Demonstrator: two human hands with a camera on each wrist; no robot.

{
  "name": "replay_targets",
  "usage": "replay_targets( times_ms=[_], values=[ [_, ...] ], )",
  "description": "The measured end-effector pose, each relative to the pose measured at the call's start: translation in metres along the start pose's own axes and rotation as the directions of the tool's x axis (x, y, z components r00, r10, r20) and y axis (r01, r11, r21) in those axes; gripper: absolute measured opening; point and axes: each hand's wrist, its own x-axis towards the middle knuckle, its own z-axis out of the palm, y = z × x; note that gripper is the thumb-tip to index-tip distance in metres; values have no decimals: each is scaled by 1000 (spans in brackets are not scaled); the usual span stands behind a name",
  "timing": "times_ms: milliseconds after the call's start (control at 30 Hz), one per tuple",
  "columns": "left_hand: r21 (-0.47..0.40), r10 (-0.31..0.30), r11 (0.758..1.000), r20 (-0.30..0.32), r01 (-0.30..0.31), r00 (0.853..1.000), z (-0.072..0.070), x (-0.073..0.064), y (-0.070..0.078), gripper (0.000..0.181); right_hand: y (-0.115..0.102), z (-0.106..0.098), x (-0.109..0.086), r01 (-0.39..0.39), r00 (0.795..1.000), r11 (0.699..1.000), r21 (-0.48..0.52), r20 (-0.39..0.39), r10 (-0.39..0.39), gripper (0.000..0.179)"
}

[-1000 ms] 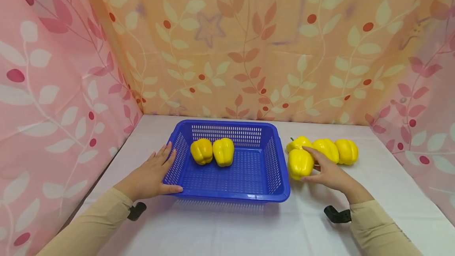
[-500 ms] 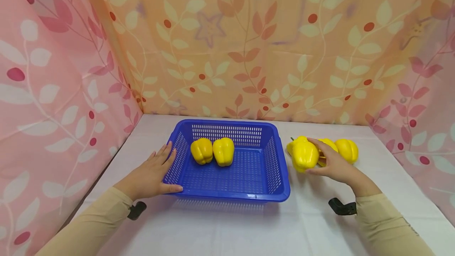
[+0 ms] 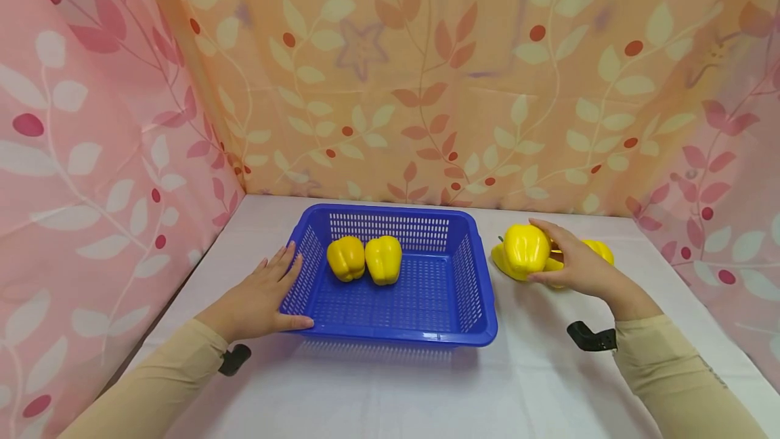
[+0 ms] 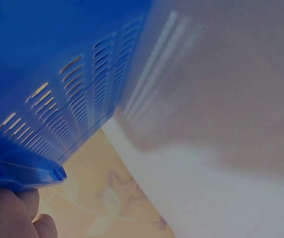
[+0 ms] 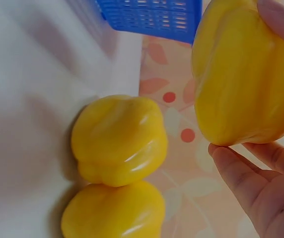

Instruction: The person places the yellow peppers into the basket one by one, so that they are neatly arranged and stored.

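Note:
My right hand grips a glossy yellow bell pepper, thumb on the near side and fingers on the far side. In the right wrist view this pepper is raised above the others. Below it in the head view, a stemmed yellow pepper is partly covered. Another pepper shows behind the hand, and one between them is mostly hidden. My left hand rests with straight fingers on the left rim of a blue plastic basket, thumb over its front corner. Two yellow peppers stand side by side inside.
A white cloth covers the table. Leaf-patterned curtains close off the back and both sides. The basket's right wall lies just left of the loose peppers. Each wrist carries a black camera mount.
My right hand has lifted its pepper and moved it back and slightly right, so that it now covers parts of the peppers behind. The left hand and basket have stayed put.

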Motion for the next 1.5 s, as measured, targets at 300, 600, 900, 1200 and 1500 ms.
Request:
replay_targets(
  times_ms=[300, 600, 900, 1200, 1500],
  values=[
    [-3, -7, 1000, 7, 7, 1000, 1, 0, 0, 112, -11, -6, 6, -6, 1000, 1000, -27, 6, 6, 100],
    [-5, -8, 1000, 10, 8, 1000, 0, -1, 0, 112, -18, -10, 11, -5, 1000, 1000, -23, 23, 6, 100],
    [-2, -1, 1000, 2, 1, 1000, 0, -1, 0, 112, -29, -11, 23, 49, 999, 999, 6, 23, -49, 97],
    [0, 3, 1000, 0, -3, 1000, -1, -1, 0, 113, -43, -5, 36, 55, 997, 999, 4, 55, -55, 100],
    [-4, 5, 1000, -4, -5, 1000, -1, -1, 0, 114, -57, 2, 51, 74, 996, 997, 19, 55, -75, 97]
  ],
)
